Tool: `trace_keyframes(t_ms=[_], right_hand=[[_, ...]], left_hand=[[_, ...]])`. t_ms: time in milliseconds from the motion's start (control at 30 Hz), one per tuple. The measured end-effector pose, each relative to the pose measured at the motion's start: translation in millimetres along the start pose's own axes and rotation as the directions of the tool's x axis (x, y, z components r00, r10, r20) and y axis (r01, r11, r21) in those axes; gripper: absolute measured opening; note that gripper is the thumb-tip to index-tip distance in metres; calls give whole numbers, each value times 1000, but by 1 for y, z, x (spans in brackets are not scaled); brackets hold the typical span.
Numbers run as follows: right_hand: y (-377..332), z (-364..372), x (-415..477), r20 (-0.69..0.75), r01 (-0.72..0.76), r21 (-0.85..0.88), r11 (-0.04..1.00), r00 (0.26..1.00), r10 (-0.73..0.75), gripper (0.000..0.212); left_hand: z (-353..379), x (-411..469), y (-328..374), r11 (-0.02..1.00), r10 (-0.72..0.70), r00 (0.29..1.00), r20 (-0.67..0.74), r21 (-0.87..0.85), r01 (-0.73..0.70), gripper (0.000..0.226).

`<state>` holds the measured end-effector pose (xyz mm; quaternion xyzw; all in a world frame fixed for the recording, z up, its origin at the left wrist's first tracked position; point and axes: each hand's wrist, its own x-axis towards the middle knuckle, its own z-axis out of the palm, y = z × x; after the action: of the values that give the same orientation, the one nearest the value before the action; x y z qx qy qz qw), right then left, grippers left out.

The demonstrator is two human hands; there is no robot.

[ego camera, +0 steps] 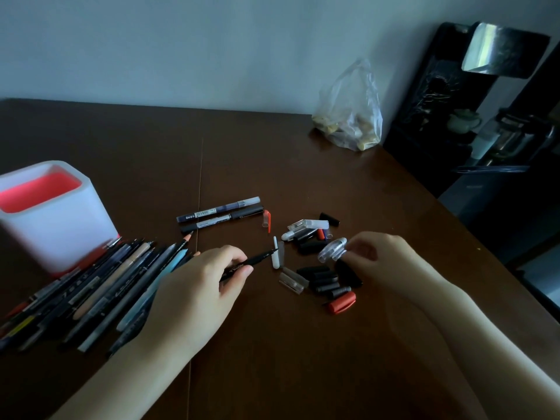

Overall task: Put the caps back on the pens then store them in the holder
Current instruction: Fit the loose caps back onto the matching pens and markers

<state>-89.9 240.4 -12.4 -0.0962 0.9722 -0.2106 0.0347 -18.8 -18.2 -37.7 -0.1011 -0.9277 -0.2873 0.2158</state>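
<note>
Nearest us, our left hand [194,286] holds a black pen [251,261], tip toward the caps [321,280], while our right hand [372,262] has its grip pinched on a clear cap [331,250], we judge to test its fit. Uncapped pens [100,286] fan out by the left wrist. Farther back, two pens [221,213], seemingly capped, lie aside on the bench [272,359], and the holder [54,213] stands with none showing inside.

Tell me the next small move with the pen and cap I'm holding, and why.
Probably have the right hand set its clear cap aside and pick a black cap from the pile: the left hand grips a slim black pen, tip bare, and the clear cap looks too wide for it.
</note>
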Motion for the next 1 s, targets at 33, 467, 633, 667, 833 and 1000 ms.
trace_keyframes(t_ms=[33,467,633,667,833,1000], right_hand=[[-1,1,5,-82,16,1,1000,997,-16,18],[-5,15,89,-121,-81,-113,990,990,67,24],[-46,8,57,-212,130,190,973,973,-89,24],[-57,8,47,-202,177,301,937,972,-119,25],[-88,19,16,-71,216,555,803,975,-212,25],[-86,27,10,-62,199,605,771,977,-204,24]], left_hand=[[1,0,-1,1000,2,1000,1,6,-2,17],[-5,3,-3,1000,-3,1000,-16,15,3,21],[-7,3,-8,1000,-7,999,-37,-2,7,12],[-8,4,-9,1000,-13,999,-41,-5,13,10],[-12,6,-12,994,-47,997,-59,-100,41,10],[-14,7,-16,990,-35,998,-58,-141,26,21]])
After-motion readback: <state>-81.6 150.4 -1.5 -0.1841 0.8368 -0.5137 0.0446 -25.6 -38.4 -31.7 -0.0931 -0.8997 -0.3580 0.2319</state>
